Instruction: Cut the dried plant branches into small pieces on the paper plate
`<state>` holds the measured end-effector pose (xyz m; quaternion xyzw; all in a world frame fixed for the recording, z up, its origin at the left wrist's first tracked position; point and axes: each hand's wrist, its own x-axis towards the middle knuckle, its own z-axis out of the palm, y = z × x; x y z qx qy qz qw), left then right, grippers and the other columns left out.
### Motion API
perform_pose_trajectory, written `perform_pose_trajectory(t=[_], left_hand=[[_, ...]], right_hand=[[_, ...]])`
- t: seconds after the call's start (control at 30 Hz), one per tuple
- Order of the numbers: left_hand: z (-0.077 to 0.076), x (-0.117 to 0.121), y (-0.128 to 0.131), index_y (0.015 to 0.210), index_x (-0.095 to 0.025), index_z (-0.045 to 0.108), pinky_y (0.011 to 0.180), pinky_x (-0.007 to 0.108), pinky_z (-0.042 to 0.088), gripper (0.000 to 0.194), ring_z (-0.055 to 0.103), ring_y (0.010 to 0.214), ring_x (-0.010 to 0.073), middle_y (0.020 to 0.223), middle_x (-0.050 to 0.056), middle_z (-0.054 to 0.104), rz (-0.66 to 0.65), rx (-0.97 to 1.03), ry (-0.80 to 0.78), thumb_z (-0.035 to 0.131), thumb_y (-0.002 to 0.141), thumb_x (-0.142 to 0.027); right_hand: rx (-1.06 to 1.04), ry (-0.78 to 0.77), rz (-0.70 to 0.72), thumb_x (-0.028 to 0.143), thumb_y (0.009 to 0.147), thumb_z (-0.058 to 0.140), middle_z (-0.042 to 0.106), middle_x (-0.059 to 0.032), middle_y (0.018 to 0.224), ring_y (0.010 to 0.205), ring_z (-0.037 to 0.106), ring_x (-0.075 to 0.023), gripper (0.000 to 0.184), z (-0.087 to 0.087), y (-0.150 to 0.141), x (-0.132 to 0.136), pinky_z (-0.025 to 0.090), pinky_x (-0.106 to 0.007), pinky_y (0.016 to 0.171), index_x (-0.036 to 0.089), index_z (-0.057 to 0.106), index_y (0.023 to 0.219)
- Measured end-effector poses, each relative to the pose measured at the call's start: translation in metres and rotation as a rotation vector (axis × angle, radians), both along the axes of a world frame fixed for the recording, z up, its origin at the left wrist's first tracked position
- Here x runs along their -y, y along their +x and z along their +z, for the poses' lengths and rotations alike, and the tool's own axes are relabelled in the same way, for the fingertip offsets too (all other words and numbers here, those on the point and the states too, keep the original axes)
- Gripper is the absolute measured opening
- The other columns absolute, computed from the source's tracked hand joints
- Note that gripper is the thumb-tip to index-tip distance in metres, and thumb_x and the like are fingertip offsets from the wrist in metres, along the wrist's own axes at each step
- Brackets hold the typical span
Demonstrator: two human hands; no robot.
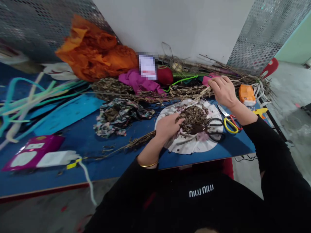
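Observation:
My right hand (223, 90) is raised at the far edge of a round white cloth (167, 110), its fingers closed on thin, pale dried plant stalks (202, 94). My left hand (168, 126) rests over the cloth's left side with curled fingers. Dried plant material shows at its fingertips, and a brown dried bundle (143, 139) runs out behind it to the left. Crumbled dried leaves (195, 115) are heaped mid-cloth. Black-handled scissors (215, 129) lie across the heap's near side, their handles past the cloth's right edge.
Yellow-and-red-handled scissors (230, 124) lie right of the cloth, near an orange packet (246, 94). Left are a crumpled floral cloth (121, 118), a purple packet (36, 149) and foam strips (31, 103). Orange paper (94, 55) and dry branches (235, 72) line the back.

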<state>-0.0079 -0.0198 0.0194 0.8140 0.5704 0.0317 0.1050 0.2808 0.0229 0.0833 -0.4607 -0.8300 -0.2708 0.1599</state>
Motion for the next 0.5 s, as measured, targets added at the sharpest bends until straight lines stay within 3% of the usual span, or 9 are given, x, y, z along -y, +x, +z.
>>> perform_pose_trajectory(t=[0.13, 0.23, 0.37, 0.5], left_hand=[[0.0, 0.0, 0.0, 0.097, -0.021, 0.068, 0.069, 0.031, 0.039, 0.035, 0.073, 0.098, 0.0289, 0.101, 0.011, 0.079, -0.002, -0.008, -0.041, 0.044, 0.102, -0.047], [-0.001, -0.001, 0.001, 0.097, -0.021, 0.068, 0.07, 0.031, 0.04, 0.035, 0.073, 0.098, 0.0286, 0.101, 0.01, 0.079, -0.006, -0.007, -0.08, 0.044, 0.102, -0.046], [-0.003, -0.002, 0.0, 0.095, -0.021, 0.066, 0.069, 0.03, 0.04, 0.035, 0.073, 0.092, 0.0277, 0.094, 0.009, 0.079, -0.015, -0.012, -0.119, 0.043, 0.102, -0.046], [-0.004, -0.003, -0.003, 0.09, -0.022, 0.063, 0.069, 0.03, 0.039, 0.035, 0.073, 0.09, 0.0275, 0.09, 0.008, 0.078, -0.021, -0.01, -0.161, 0.041, 0.101, -0.046]], right_hand=[[-0.024, 0.038, -0.093, 0.031, 0.108, 0.025, 0.06, -0.0119, 0.122, 0.116, 0.055, -0.0283, 0.042, 0.015, 0.025, -0.045, 0.041, -0.048, 0.102, 0.022, 0.054, 0.137], [-0.021, 0.005, -0.251, 0.032, 0.108, 0.023, 0.06, -0.0127, 0.121, 0.119, 0.055, -0.0305, 0.044, 0.025, 0.074, -0.093, 0.041, -0.049, 0.102, 0.019, 0.056, 0.134], [-0.045, -0.196, -0.555, 0.039, 0.105, 0.034, 0.059, -0.0217, 0.127, 0.12, 0.055, -0.0342, 0.047, 0.026, 0.147, -0.139, 0.042, -0.048, 0.102, 0.009, 0.057, 0.134], [0.011, -0.398, -0.721, 0.054, 0.097, 0.055, 0.055, -0.0272, 0.137, 0.123, 0.055, -0.0377, 0.061, 0.02, 0.19, -0.161, 0.042, -0.049, 0.103, 0.007, 0.059, 0.137]])
